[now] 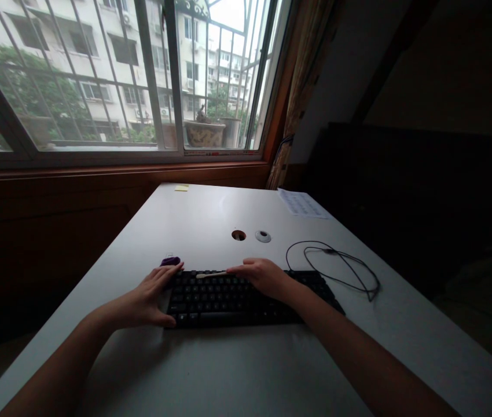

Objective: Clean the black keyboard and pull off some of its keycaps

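A black keyboard (222, 304) lies flat on the white table. My left hand (153, 298) grips its left end, fingers at the far corner and thumb over the near corner. Just beyond those fingertips is a small purple object (170, 262), partly covered, its kind unclear. Between the closed fingers of my right hand (263, 277) is a slim pale toothbrush-like stick (211, 274). Its wider tip points left, over the keyboard's top rows of keys. Whether the tip touches the keys cannot be made out. My right hand and wrist hide part of the keyboard's right half.
A black cable (359, 284) lies coiled right of the keyboard. Beyond it the white table (211, 370) has a round hole (239, 236) and a round cover (263, 236). A yellow note (181, 188) and a printed sheet (302, 204) lie along the far side, below the barred window.
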Available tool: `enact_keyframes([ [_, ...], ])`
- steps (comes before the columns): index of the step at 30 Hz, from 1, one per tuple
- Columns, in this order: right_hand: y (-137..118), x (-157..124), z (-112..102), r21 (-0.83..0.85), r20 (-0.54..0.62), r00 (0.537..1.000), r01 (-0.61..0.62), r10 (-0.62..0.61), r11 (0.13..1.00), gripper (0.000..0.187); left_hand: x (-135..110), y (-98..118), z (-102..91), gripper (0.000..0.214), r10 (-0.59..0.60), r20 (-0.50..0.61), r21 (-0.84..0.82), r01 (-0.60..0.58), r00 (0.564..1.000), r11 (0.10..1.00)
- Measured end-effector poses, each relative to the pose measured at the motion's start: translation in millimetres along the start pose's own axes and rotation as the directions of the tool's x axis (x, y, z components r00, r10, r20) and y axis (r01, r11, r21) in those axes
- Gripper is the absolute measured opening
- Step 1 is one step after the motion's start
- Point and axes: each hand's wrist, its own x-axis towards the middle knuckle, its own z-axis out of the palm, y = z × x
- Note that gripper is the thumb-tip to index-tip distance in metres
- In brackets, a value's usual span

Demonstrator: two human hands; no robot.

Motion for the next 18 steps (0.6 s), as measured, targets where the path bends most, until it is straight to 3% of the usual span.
enact_keyframes([
  [10, 48.4, -85.1, -64.9, -0.02, 0.028, 0.978, -0.204, 0.205, 0.979, 0.051, -0.4, -5.3, 2.7, 0.121, 0.027, -0.034, -0.018, -0.028, 0.999, 0.999],
  [15, 84.2, -137.9, -100.9, -0.051, -0.036, 0.932, -0.362, 0.361, 0.931, 0.037, -0.1, -2.3, 1.6, 0.119, 0.004, -0.008, 0.0, -0.004, 1.0, 1.0],
  [18, 99.2, -164.7, -124.1, 0.006, -0.072, 0.89, -0.45, 0.45, 0.893, 0.048, 0.0, 1.8, -0.2, 0.117, -0.031, 0.021, 0.029, 0.03, 0.999, 0.999],
])
